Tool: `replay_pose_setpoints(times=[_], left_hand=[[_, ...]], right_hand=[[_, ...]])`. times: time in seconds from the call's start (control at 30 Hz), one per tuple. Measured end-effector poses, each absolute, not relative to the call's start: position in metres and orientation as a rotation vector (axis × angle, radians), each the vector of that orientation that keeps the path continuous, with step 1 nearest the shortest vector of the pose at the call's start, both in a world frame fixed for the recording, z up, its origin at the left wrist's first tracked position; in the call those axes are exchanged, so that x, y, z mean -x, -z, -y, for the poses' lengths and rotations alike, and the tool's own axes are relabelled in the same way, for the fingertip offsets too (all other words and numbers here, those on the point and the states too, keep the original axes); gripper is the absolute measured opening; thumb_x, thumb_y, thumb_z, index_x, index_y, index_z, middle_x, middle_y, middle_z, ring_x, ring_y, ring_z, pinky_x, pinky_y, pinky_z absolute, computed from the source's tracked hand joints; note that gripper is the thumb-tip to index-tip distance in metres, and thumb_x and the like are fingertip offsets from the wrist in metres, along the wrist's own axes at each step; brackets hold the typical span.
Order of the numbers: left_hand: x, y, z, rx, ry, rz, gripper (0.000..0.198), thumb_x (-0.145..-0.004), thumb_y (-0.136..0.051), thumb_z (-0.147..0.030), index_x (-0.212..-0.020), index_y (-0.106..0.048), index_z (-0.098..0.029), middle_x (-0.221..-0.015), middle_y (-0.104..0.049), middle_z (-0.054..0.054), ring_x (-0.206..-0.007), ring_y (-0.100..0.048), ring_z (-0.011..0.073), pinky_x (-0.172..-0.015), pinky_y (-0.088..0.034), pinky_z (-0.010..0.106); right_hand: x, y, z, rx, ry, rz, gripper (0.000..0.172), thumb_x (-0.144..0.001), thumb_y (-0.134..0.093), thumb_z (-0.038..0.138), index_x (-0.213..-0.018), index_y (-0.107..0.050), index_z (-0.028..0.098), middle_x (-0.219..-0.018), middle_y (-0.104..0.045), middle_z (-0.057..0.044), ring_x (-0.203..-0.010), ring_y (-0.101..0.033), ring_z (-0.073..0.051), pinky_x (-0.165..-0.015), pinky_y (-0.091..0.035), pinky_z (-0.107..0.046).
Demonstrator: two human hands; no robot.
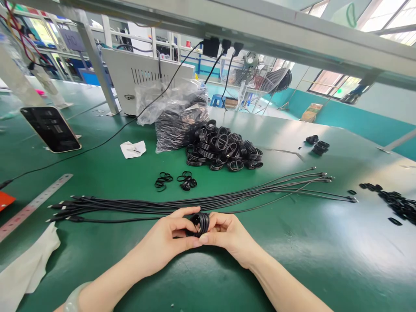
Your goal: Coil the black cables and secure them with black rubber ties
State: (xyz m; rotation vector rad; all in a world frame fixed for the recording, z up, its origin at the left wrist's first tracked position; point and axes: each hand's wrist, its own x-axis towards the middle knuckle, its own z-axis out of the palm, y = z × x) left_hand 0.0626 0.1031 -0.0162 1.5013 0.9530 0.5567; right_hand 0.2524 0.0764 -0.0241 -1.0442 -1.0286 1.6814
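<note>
A coiled black cable (202, 223) is held between both hands over the near part of the green table. My left hand (172, 232) has its fingers and thumb around the coil's left side. On the other side, my right hand (227, 234) pinches the coil between thumb and fingers. Just beyond the hands lies a bundle of straight black cables (130, 206), spread from left to right, with connectors at both ends. Small black rings (186, 180) lie in two little groups behind that bundle. Whether a ring is around the held coil cannot be made out.
A heap of coiled cables (224, 147) sits beside a clear plastic bag (178, 117). To the left are a phone (52, 129), a steel ruler (35, 206) and white paper (29, 268). Black bands (398, 206) lie at the right. A metal beam (260, 34) crosses above.
</note>
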Motion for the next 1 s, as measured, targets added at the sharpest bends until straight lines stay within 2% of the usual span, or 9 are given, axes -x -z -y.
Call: replay_pose_setpoints(times=[0.1, 0.27, 0.67, 0.87, 1.0], left_hand=[[-0.0627, 0.0184, -0.1041, -1.438, -0.596, -0.913, 0.011, -0.069, -0.077, -0.028, -0.070, -0.071, -0.019, -0.138, -0.048, 0.007, -0.093, -0.065, 0.0224, -0.085, -0.053, 0.037], [-0.0641, 0.0194, -0.1052, -1.353, -0.665, -0.848, 0.013, -0.066, -0.079, -0.023, -0.070, -0.069, -0.018, -0.133, -0.046, 0.007, -0.089, -0.064, 0.0195, -0.084, -0.052, 0.038], [-0.0646, 0.0199, -0.1070, -1.274, -0.706, -0.805, 0.013, -0.067, -0.080, -0.020, -0.072, -0.068, -0.018, -0.123, -0.044, 0.005, -0.097, -0.060, 0.0184, -0.090, -0.050, 0.036], [-0.0647, 0.0233, -0.1076, -1.294, -0.695, -0.787, 0.015, -0.066, -0.080, -0.020, -0.072, -0.067, -0.017, -0.123, -0.044, 0.005, -0.091, -0.060, 0.0161, -0.087, -0.051, 0.035], [-0.0646, 0.0257, -0.1093, -1.299, -0.709, -0.768, 0.016, -0.067, -0.080, -0.019, -0.071, -0.064, -0.017, -0.122, -0.045, 0.004, -0.090, -0.060, 0.0146, -0.088, -0.050, 0.034]], right_hand=[[-0.2543, 0.0226, -0.0771, 1.085, -1.648, 1.117, 0.037, -0.055, -0.087, 0.033, -0.060, -0.055, 0.017, -0.059, -0.047, 0.007, -0.054, -0.040, -0.008, -0.056, -0.032, -0.024], [-0.2585, 0.0234, -0.0793, 1.152, -1.602, 1.228, 0.039, -0.059, -0.085, 0.037, -0.063, -0.052, 0.018, -0.057, -0.043, 0.008, -0.052, -0.035, -0.008, -0.052, -0.027, -0.024], [-0.2567, 0.0213, -0.0779, 1.219, -1.484, 1.319, 0.039, -0.063, -0.082, 0.041, -0.067, -0.049, 0.020, -0.058, -0.041, 0.007, -0.054, -0.035, -0.009, -0.051, -0.028, -0.024], [-0.2558, 0.0275, -0.0776, 1.115, -1.660, 1.223, 0.042, -0.064, -0.081, 0.043, -0.069, -0.046, 0.019, -0.061, -0.043, 0.006, -0.057, -0.036, -0.009, -0.056, -0.029, -0.024], [-0.2548, 0.0272, -0.0771, 1.178, -1.542, 1.317, 0.043, -0.064, -0.080, 0.046, -0.070, -0.046, 0.020, -0.059, -0.041, 0.007, -0.055, -0.033, -0.009, -0.052, -0.028, -0.024]])
